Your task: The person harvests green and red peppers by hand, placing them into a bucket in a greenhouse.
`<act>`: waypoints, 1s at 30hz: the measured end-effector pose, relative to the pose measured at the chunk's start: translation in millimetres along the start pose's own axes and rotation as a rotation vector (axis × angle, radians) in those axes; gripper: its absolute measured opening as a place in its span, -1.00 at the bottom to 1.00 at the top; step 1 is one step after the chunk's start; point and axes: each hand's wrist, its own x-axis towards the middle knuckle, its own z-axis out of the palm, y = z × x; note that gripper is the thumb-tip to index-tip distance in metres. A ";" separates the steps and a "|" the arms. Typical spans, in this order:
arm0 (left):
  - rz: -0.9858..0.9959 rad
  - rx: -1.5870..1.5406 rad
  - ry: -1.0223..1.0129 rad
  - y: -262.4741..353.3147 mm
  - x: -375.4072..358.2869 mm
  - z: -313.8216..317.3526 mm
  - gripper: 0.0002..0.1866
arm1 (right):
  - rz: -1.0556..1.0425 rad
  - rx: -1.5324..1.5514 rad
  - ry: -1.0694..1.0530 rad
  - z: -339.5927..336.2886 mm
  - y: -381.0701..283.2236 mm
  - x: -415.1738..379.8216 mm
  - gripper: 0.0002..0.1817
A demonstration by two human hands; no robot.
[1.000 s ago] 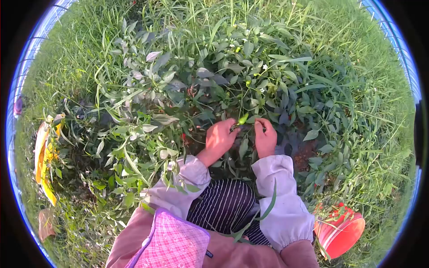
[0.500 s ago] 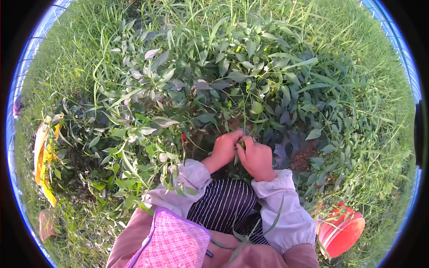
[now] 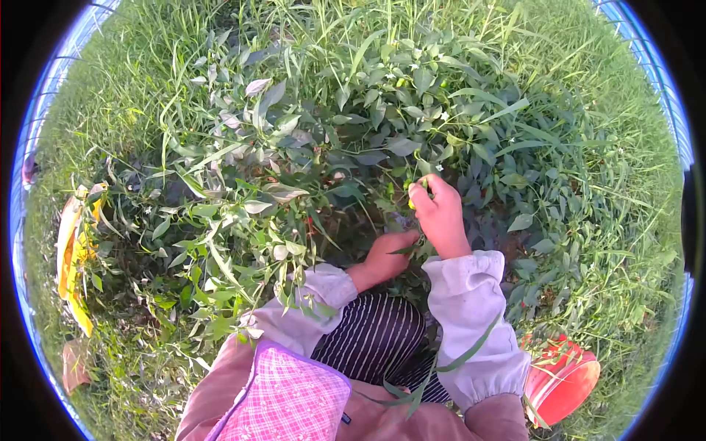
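Observation:
Pepper plants [image 3: 401, 145] with dark green leaves and small white flowers spread in front of me. My right hand [image 3: 440, 214] is raised among the leaves, thumb and fingers pinched on a small yellow-green chili pepper [image 3: 410, 197], partly hidden by the fingertips. Lower and to the left, near my knees, my left hand [image 3: 387, 257] is closed with its palm turned away. A leaf [image 3: 406, 250] pokes out beside its fingertips, and what lies inside the fingers is hidden. A red chili [image 3: 309, 220] shows among leaves left of the hands.
An orange-red bucket [image 3: 562, 386] lies tilted in the grass at the lower right. A yellow and white bag or wrapper [image 3: 71, 253] is on the left. Tall grass [image 3: 243, 44] surrounds the plants. A pink checked cloth [image 3: 290, 397] covers part of my lap.
My right hand has moved up, away from the left hand, to a chili higher on the plant. My left hand has shifted slightly down and right. Stems and leaves have moved a little.

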 end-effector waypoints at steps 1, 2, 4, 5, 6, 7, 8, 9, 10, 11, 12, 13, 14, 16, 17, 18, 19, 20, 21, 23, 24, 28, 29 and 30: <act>-0.033 0.028 -0.069 6.2 1.5 -0.6 -0.80 | 0.086 -0.183 -0.014 13.7 17.6 5.8 -0.80; -0.067 0.057 -0.136 12.6 2.8 -3.1 -0.80 | 0.050 -0.261 -0.010 26.0 35.5 4.9 -0.75; -0.073 0.048 -0.152 18.6 1.4 -10.3 -0.79 | 0.208 -0.547 -0.066 43.9 56.5 -0.8 -0.73; -0.068 0.112 -0.243 18.6 0.3 -12.3 -0.80 | 0.206 -0.545 -0.067 46.2 57.6 -6.4 -0.73; -0.066 0.175 -0.333 18.0 -0.9 -14.4 -0.80 | 0.214 -0.545 -0.041 48.8 59.0 -12.7 -0.74; -0.072 0.174 -0.332 17.2 -2.8 -16.1 -0.80 | 0.223 -0.545 -0.017 51.6 60.9 -17.4 -0.74; -0.082 0.201 -0.365 21.7 -4.2 -21.2 -0.78 | 0.225 -0.543 -0.025 54.0 67.5 -20.6 -0.74; -0.089 0.229 -0.400 22.5 -4.4 -25.9 -0.76 | 0.214 -0.579 -0.037 55.1 78.6 -22.8 -0.75; -0.090 0.229 -0.404 16.8 -3.0 -31.4 -0.76 | 0.203 -0.616 -0.046 55.2 89.5 -24.6 -0.76; -0.117 -0.038 -0.336 6.8 0.1 -38.1 -0.70 | 0.182 -0.648 -0.025 54.2 98.3 -27.1 -0.76; -0.143 -0.303 -0.265 11.1 8.1 -53.7 -0.64 | 0.184 -0.647 -0.023 50.0 101.8 -29.5 -0.76; -0.437 -0.585 -0.107 15.8 16.3 -70.3 -0.58 | 0.203 -0.649 -0.029 46.6 104.7 -31.5 -0.76; -0.733 -0.859 0.064 31.2 27.5 -93.8 -0.51 | 0.223 -0.649 -0.038 44.0 107.0 -34.1 -0.76; -0.603 -1.118 0.339 -11.9 39.1 -100.7 -0.49 | 0.222 -0.605 -0.054 39.0 109.1 -39.8 -0.77; -0.573 -1.086 0.438 -11.0 47.3 -104.8 -0.56 | 0.227 -0.604 -0.057 39.1 110.2 -41.9 -0.76; -0.570 -1.084 0.440 -6.7 47.8 -102.6 -0.56 | 0.230 -0.604 -0.057 39.3 111.4 -41.6 -0.75; -0.411 -0.969 0.404 -1.0 49.2 -97.2 -0.58 | 0.229 -0.603 -0.053 40.4 112.5 -39.4 -0.75; -0.257 -0.853 0.361 8.6 50.0 -90.7 -0.60 | 0.257 -0.589 -0.068 41.3 113.6 -39.0 -0.74; -0.185 -0.656 0.253 11.4 47.6 -79.6 -0.64 | 0.288 -0.575 -0.087 41.3 113.4 -41.1 -0.74; 0.111 -1.004 0.148 -11.4 43.7 -40.2 -0.62 | 0.339 -0.552 -0.136 38.6 111.3 -39.4 -0.74; 0.020 -1.306 0.078 -16.0 43.8 -32.7 -0.60 | 0.381 -0.529 -0.180 36.0 111.8 -38.4 -0.74; -0.059 -1.635 0.057 -6.5 46.7 -20.6 -0.61 | -0.021 -0.055 0.165 50.7 148.4 -49.1 -0.70; -0.001 -1.435 0.119 16.9 44.8 -28.6 -0.65 | -0.025 0.070 0.163 53.3 146.9 -46.2 -0.69; -0.005 -1.438 0.117 17.3 45.9 -31.4 -0.65 | -0.031 0.197 0.160 55.8 145.1 -42.5 -0.69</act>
